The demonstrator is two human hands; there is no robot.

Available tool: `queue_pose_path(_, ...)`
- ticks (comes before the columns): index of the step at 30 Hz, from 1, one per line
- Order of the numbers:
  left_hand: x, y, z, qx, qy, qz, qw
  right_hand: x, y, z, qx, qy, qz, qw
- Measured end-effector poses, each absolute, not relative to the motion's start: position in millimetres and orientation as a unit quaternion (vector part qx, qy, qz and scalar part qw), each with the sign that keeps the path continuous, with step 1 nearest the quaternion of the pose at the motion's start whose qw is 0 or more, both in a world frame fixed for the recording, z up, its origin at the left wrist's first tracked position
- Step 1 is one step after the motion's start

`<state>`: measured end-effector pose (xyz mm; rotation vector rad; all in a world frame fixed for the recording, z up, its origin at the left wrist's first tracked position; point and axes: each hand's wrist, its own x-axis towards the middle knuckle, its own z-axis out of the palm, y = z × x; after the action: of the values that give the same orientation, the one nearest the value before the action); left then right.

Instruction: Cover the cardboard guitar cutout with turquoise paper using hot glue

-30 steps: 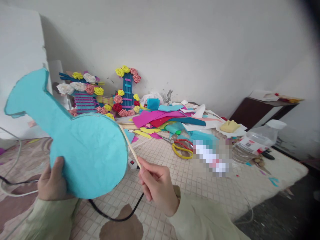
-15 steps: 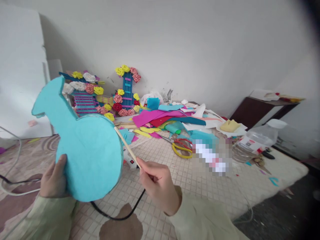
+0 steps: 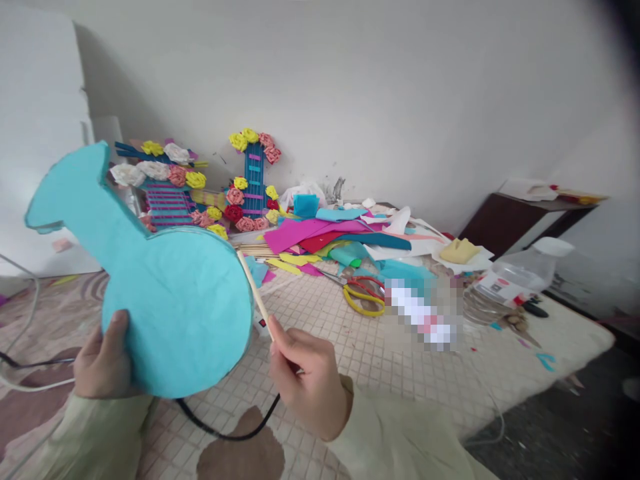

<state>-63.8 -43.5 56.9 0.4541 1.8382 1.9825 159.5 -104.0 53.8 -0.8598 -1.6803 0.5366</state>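
My left hand (image 3: 105,360) grips the lower left edge of a light-blue paper-covered cutout (image 3: 177,310), thumb across its front face. The cutout has a round body and a neck that slants up to the left, ending in a wider, curved head. Between the thumb and fingers of my right hand (image 3: 310,380) is a thin wooden stick (image 3: 255,287), pointing up and to the left. Its tip lies at the upper right edge of the round body; whether it touches cannot be made out. The fingers behind the cutout are hidden.
Flower-trimmed paper pieces (image 3: 254,177) stand against the wall. Coloured paper scraps (image 3: 320,233) lie heaped at the back of the table, with scissors (image 3: 365,297) in front. At right are a plastic bottle (image 3: 515,277) and a blurred-out patch (image 3: 420,317). A black cable (image 3: 230,435) crosses the tabletop.
The cutout has turned a little anticlockwise, its head end swinging left and its round body shifting slightly right. My right hand has moved slightly left with the stick, which stands somewhat steeper.
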Motion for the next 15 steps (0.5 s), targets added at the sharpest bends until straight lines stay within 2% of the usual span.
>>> queue_pose_path(15, -58, -47, 47, 0.167, 0.646, 0.711, 0.222, 157, -106, 54, -0.388, -0.692, 0.275, 0.543)
